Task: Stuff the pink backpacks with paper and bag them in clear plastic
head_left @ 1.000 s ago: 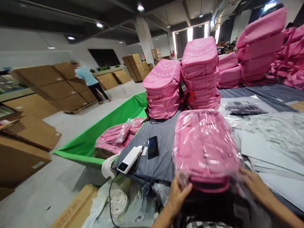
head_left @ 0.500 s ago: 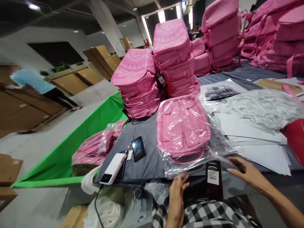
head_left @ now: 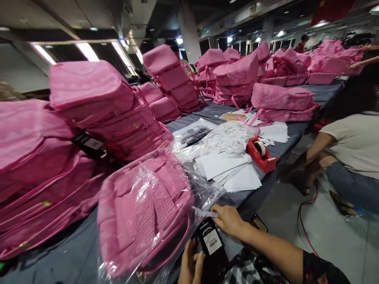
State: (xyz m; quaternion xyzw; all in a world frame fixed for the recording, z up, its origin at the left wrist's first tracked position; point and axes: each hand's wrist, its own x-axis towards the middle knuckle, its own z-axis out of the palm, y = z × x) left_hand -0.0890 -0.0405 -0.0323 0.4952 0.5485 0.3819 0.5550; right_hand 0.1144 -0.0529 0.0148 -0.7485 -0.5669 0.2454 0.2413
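A pink backpack [head_left: 142,209] lies on the table inside a clear plastic bag [head_left: 204,193]. My right hand [head_left: 231,221] is closed, with a thin whitish plastic strip [head_left: 205,213] pinched at its fingertips by the bag's near right edge. Lower down, my left hand [head_left: 192,262] has its fingers closed at the near edge of the bag, partly cut off by the frame. Between my hands hangs a black tag [head_left: 207,228] with a white barcode label.
Stacks of pink backpacks [head_left: 94,90] stand left and behind. White paper sheets [head_left: 227,169], a heap of clear plastic [head_left: 231,138] and a red tape dispenser [head_left: 260,156] lie to the right. A person in a light shirt [head_left: 355,146] bends beyond the table's right edge.
The view has swung right, so the bagged backpack now sits further left and closer. The tape dispenser and the bending person have come into view. My hands are nearer each other.
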